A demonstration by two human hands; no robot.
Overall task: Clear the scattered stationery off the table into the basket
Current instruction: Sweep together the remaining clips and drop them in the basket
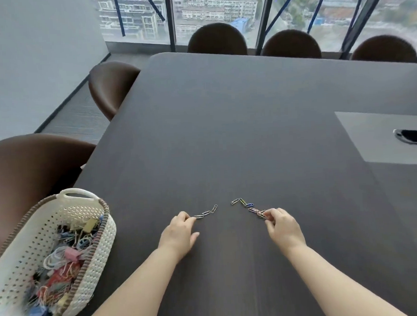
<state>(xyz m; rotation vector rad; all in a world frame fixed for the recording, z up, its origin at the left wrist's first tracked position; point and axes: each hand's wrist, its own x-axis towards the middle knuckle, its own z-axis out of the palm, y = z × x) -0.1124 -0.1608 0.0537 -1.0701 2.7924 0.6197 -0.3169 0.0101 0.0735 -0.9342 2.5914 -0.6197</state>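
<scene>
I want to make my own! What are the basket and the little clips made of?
Basket: looks like white moulded plastic, matte, with punched holes and a brown woven-looking rim. Clips: likely thin bent wire, some shiny bare metal, some colour-coated, perhaps in plastic.

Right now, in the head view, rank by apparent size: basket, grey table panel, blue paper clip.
1. basket, nearest the camera
2. grey table panel, cropped at the edge
3. blue paper clip
</scene>
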